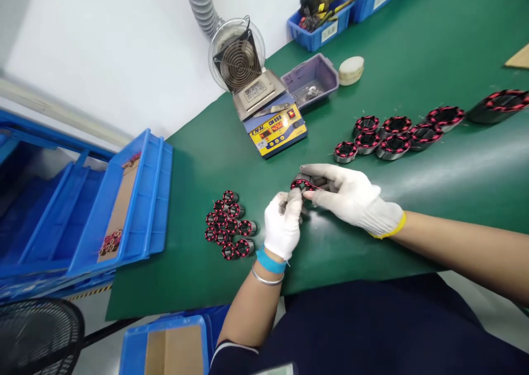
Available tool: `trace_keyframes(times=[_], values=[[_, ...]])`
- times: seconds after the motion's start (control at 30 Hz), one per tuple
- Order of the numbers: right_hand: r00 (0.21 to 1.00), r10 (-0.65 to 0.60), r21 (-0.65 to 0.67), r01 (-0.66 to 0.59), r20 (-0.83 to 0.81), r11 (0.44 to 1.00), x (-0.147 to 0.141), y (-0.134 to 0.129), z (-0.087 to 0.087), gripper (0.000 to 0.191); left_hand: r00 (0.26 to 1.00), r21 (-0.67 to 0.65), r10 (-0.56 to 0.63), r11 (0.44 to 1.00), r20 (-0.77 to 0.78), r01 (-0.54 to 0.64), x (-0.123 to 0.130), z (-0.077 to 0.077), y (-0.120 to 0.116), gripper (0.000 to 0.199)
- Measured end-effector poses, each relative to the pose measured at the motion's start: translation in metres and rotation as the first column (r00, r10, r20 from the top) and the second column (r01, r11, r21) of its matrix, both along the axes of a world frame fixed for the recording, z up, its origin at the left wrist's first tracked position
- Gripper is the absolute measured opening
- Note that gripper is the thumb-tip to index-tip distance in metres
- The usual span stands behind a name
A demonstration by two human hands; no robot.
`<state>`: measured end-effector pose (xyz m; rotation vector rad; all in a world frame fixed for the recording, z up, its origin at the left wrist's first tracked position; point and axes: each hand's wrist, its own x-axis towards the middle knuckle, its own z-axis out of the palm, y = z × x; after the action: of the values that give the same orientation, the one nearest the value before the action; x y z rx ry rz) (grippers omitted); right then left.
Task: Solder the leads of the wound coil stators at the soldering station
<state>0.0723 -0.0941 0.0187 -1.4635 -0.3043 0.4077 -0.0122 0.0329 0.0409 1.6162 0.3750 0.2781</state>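
Both my hands wear white gloves and meet over the green table. Between them they hold one metal ring core with red and black windings (302, 184). My left hand (283, 223) pinches its near side, and my right hand (345, 193) grips its right side with thumb and fingers. Several similar small cores (221, 219) stand grouped to the left of my left hand. Beyond my right hand, several more wound cores (394, 146) stand in rows. A blue and yellow device (278, 131) with a red digital display sits behind the held core.
A purple tray (312, 79) and a round white container (351, 69) stand behind the device. Blue tool bins (320, 33) line the back edge. A fan with a hose (239, 61) rises behind the device. Stacked blue crates (159, 193) border the table's left end.
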Motion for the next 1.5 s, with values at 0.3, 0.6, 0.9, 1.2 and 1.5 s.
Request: trace_keyframes(times=[0.3, 0.6, 0.9, 1.2, 1.5], values=[[0.989, -0.116, -0.122, 0.127, 0.089, 0.984, 0.014, -0.005, 0.018, 0.058, 0.952, -0.043, 0.187, 0.982, 0.242, -0.182, -0.011, 0.001, -0.001, 0.041], [0.780, 0.030, -0.486, 0.359, 0.625, 0.797, 0.159, 0.053, 0.098, 0.061, 0.881, 0.620, -0.236, 0.780, 0.410, -0.079, -0.005, -0.012, -0.025, 0.018], [0.676, 0.342, -0.723, 0.423, 0.653, 0.546, 0.224, 0.120, 0.127, 0.057, 0.884, 0.835, -0.305, 0.529, 0.353, -0.151, 0.000, -0.022, -0.024, 0.033], [0.605, 0.412, -0.723, 0.470, 0.682, 0.507, 0.226, 0.128, 0.111, 0.052, 0.929, 0.827, -0.294, 0.562, 0.226, -0.023, -0.002, -0.014, -0.025, 0.024], [0.682, 0.270, -0.692, 0.473, 0.679, 0.545, 0.204, 0.115, 0.138, 0.065, 0.927, 0.740, -0.180, 0.659, 0.329, -0.134, 0.001, -0.014, -0.021, 0.035]])
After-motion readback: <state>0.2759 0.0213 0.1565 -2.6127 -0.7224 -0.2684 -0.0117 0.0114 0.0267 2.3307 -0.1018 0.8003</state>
